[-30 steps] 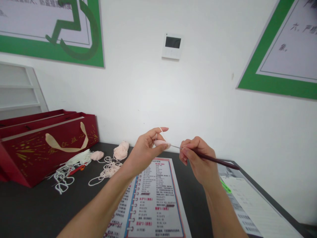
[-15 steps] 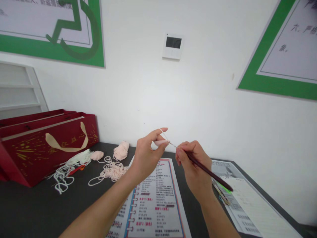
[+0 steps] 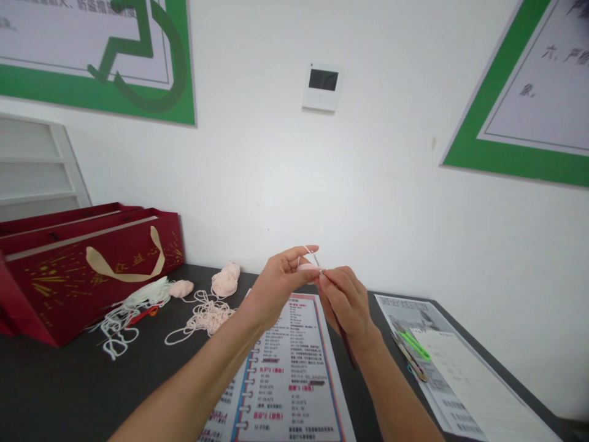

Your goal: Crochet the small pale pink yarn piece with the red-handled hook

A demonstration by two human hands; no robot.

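Note:
My left hand (image 3: 280,279) pinches a small pale pink crochet piece (image 3: 307,267) between thumb and fingers. A strand of yarn runs over its raised index finger down to the work. Close against it, my right hand (image 3: 347,298) is closed on a crochet hook with a dark red-brown handle (image 3: 343,336); the handle points down toward the table. The metal tip of the hook meets the crochet piece, and its very end is too small to make out. Below the hands lies a printed pattern sheet (image 3: 299,356).
At left are a tangle of pale pink yarn (image 3: 209,316), a pink yarn ball (image 3: 226,279), a small pink piece (image 3: 181,288), white yarn (image 3: 120,322) and red gift bags (image 3: 92,270). At right, green scissors (image 3: 416,345) lie on papers (image 3: 464,368) along the dark table (image 3: 69,387).
My right hand has come left against my left hand, and the hook has swung from slanting right to pointing more steeply down. My left hand has shifted slightly right.

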